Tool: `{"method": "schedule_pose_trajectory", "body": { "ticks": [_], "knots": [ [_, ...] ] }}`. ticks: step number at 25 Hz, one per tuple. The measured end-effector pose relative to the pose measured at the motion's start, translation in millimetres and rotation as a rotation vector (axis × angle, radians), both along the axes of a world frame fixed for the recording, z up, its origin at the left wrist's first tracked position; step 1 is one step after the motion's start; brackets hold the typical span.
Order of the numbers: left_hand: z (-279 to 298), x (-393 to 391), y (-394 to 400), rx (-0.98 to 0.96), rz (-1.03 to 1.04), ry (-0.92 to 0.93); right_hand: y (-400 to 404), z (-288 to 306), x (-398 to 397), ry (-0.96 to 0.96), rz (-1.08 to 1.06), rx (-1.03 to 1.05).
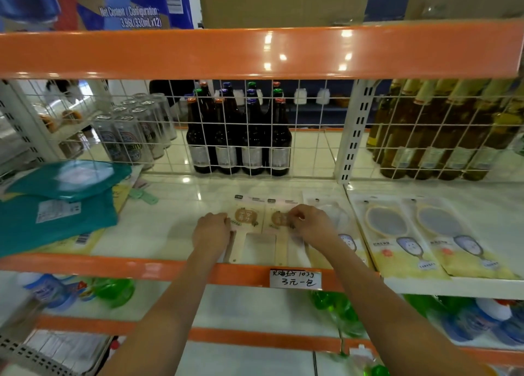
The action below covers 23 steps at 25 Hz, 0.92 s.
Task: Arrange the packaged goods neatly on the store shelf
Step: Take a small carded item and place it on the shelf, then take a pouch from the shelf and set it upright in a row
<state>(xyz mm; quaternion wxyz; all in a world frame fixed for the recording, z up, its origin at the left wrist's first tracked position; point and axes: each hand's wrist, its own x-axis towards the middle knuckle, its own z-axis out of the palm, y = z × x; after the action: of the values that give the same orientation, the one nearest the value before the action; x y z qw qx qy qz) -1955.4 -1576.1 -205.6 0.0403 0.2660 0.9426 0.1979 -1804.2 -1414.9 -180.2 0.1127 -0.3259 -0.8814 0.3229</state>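
Forearms reach up from the lower frame to mid-shelf, centre of frame: left hand grips the left edge of the left flat packet, right hand pinches the right packet beside it. Items appear light, thin, card-backed, with slick film and wooden handles toward the shelf front; best held by the edges and slid.

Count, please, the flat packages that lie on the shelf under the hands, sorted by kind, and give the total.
Beige paddle packs with a round brown label, one under the left hand, one under the right hand: 2
Clear pack just right of them, contents unclear: 1
Yellow-bottomed packs with a grey oval, on the next shelf section: 2
Teal packages at left: 2
Total: 7
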Motion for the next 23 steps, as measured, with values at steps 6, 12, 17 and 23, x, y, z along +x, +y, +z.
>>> {"method": "schedule_pose_trajectory", "body": {
  "ticks": [6, 12, 17, 23],
  "knots": [
    [-7, 10, -2, 0.002, 0.026, 0.068, -3, -5, 4, -0.018, 0.021, 0.028],
    [-5, 12, -4, 0.033, 0.047, 0.064, -4, -8, 0, -0.083, 0.084, 0.113],
    [0, 5, -10, 0.042, 0.010, 0.001, -10, 2, -12, -0.122, 0.149, 0.192],
    [31, -20, -24, -0.121, -0.054, 0.087, -32, 25, -49, -0.084, 0.218, 0.324]
  ]
}}
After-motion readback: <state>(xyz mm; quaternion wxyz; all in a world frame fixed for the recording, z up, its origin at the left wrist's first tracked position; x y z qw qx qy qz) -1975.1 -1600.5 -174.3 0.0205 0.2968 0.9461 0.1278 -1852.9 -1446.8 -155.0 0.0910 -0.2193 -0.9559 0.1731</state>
